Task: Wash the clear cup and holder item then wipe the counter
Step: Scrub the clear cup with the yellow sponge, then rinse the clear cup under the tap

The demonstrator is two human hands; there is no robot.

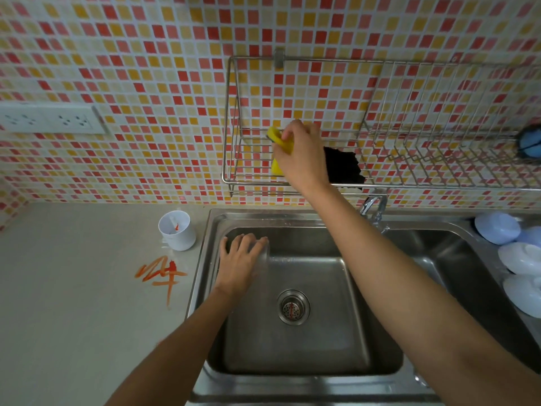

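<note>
My left hand (238, 260) is down in the left sink basin (307, 347), wrapped around a clear cup (263, 256) that lies tilted near the basin's left wall. My right hand (300, 150) is raised to the wire wall rack (234, 159) and grips a yellow sponge (278, 142) there, bent between the fingers. A white cup-shaped holder (177, 230) with an orange smear inside stands on the counter (73, 288) left of the sink. Orange streaks (161, 273) mark the counter just in front of the holder.
A black cloth (342, 168) lies in the rack beside my right hand. The faucet (373, 205) stands behind the basins. Pale blue and white bowls (497, 228) sit upside down by the right basin. A blue round object (530, 143) hangs at the rack's right end. A socket strip (49, 118) is on the tiled wall.
</note>
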